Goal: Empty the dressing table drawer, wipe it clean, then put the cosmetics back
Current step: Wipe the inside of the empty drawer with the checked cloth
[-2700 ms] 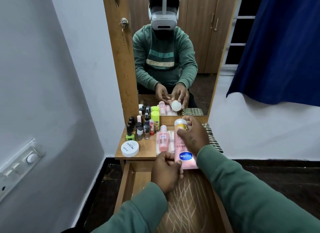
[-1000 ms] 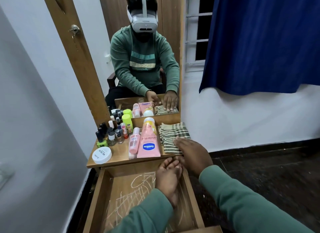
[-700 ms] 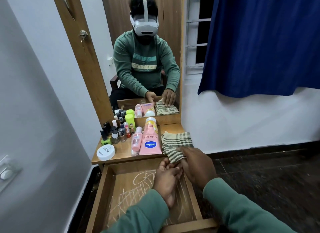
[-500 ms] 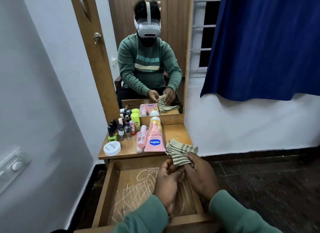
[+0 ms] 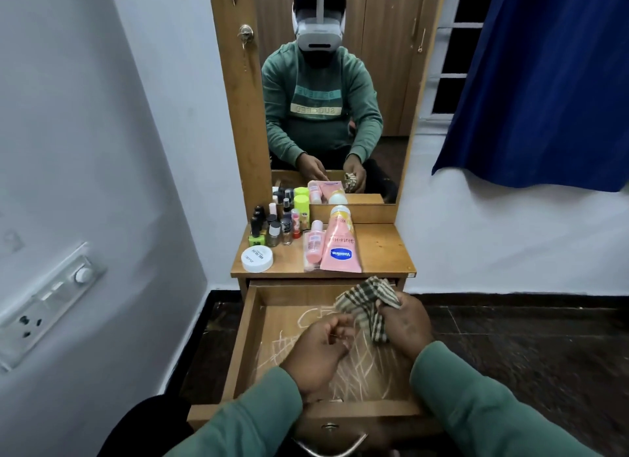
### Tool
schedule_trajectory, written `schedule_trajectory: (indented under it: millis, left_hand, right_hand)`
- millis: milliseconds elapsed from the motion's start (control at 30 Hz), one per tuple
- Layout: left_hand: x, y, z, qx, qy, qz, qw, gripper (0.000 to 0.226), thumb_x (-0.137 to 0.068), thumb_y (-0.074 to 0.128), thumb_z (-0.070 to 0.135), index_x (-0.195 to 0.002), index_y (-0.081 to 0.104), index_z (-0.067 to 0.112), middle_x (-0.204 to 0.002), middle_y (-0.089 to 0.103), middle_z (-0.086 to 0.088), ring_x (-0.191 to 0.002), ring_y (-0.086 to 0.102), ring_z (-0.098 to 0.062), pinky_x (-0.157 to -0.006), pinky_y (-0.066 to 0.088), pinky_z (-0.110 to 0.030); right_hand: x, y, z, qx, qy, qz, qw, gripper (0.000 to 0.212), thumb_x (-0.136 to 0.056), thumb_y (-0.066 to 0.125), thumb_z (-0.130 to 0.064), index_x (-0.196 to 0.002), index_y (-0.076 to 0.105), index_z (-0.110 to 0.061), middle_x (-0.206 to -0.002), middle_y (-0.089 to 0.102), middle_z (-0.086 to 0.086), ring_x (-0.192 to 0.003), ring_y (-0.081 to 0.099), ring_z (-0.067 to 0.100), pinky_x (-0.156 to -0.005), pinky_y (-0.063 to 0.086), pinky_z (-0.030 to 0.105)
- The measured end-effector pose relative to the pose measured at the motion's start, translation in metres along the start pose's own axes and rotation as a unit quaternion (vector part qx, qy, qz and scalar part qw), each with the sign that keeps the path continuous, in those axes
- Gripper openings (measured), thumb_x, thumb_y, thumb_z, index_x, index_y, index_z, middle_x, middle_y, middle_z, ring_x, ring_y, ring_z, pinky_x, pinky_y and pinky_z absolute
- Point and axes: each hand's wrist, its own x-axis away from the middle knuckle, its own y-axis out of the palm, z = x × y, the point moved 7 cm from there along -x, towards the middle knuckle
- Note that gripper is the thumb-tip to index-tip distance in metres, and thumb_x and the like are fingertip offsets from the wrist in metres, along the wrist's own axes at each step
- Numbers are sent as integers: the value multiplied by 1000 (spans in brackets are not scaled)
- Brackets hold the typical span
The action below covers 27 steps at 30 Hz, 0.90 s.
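The wooden dressing table [image 5: 381, 249] carries a cluster of small nail polish bottles [image 5: 272, 227] at its back left corner, with a lime-green bottle [image 5: 301, 205] standing by the mirror behind them. A white round jar [image 5: 257, 259] sits near the front left corner. Around the middle, a small pink bottle [image 5: 313, 247] and a pink Vaseline tube [image 5: 340, 249] lie flat just beside each other, caps toward the back edge.
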Motion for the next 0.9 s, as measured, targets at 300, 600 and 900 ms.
schedule_trajectory:
  millis: [300,600,900]
  left_hand:
    - [30,-127,-10,-145,30,236,960,29,-95,63,4,-100,74,30,-98,75,15,-91,69,0,-78,55,-19]
    - [31,-161,-57,24,-103,308,945,32,-90,68,9,-113,73,30,-104,78,-1,-95,75,-31,-83,60,-59]
    - [32,-163,-63,72,-99,337,934,32,-88,73,6,-111,74,28,-96,80,0,-84,78,-26,-77,63,-52]
  right_hand:
    - [-3,19,-19,268,-182,-16,946,28,-94,58,-17,-119,63,-29,-115,64,-8,-99,61,15,-84,55,39]
    - [-4,68,19,393,-175,-191,882,39,-103,50,-29,-140,53,-20,-142,54,-1,-126,53,18,-105,43,27]
    - [-9,103,-8,405,-242,-175,864,40,-101,51,-28,-141,53,-30,-144,55,-4,-129,52,16,-109,41,29]
